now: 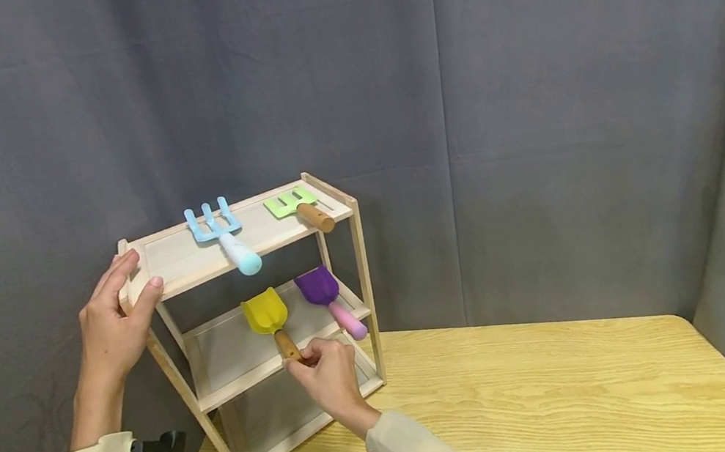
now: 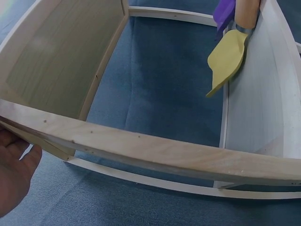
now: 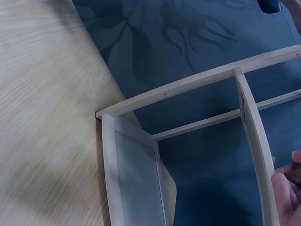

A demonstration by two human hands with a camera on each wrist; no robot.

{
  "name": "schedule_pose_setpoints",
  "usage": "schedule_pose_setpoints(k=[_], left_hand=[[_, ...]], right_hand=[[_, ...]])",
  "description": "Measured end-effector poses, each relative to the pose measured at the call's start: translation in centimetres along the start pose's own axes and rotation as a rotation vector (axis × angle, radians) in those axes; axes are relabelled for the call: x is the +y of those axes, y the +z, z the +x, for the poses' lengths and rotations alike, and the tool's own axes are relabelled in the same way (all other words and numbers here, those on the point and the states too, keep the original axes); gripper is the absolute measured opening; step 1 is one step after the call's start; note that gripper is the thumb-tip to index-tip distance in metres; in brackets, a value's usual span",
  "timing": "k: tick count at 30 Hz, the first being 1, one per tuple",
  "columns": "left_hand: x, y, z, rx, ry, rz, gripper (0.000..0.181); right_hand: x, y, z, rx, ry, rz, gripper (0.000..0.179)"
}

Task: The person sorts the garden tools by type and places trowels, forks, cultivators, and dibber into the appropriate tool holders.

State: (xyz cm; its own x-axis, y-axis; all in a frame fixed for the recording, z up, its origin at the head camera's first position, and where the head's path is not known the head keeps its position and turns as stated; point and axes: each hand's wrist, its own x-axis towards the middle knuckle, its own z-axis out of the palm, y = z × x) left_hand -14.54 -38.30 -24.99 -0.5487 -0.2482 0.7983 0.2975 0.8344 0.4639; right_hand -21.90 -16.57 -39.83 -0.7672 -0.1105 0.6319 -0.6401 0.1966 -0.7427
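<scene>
A three-tier wooden shelf [image 1: 222, 400] stands at the table's left. My left hand [image 1: 113, 318] holds its top left corner, thumb at the front and fingers over the side rail. On the middle tier lies a yellow toy shovel [image 1: 265, 311], scoop toward the back. My right hand [image 1: 332, 376] pinches the end of its wooden handle [image 1: 286, 344] at the tier's front edge. To its right rests a purple toy shovel [image 1: 318, 286] with a pink handle. The left wrist view shows the yellow scoop [image 2: 228, 59] from the side.
The top tier bears a light blue toy rake [image 1: 215, 223] and a green toy rake [image 1: 290, 202] with a wooden handle; both handles jut past the front edge. The wooden table [image 1: 552, 390] spreads to the right. A grey curtain [image 1: 525, 128] hangs behind.
</scene>
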Motion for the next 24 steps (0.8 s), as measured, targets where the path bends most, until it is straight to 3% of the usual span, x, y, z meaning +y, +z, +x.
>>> schedule_pose_setpoints(k=[24], left_hand=[[-0.05, 0.07, 0.04, 0.010, 0.014, -0.006, 0.045]], right_hand=[[-0.18, -0.17, 0.37, -0.077, 0.065, 0.026, 0.018]])
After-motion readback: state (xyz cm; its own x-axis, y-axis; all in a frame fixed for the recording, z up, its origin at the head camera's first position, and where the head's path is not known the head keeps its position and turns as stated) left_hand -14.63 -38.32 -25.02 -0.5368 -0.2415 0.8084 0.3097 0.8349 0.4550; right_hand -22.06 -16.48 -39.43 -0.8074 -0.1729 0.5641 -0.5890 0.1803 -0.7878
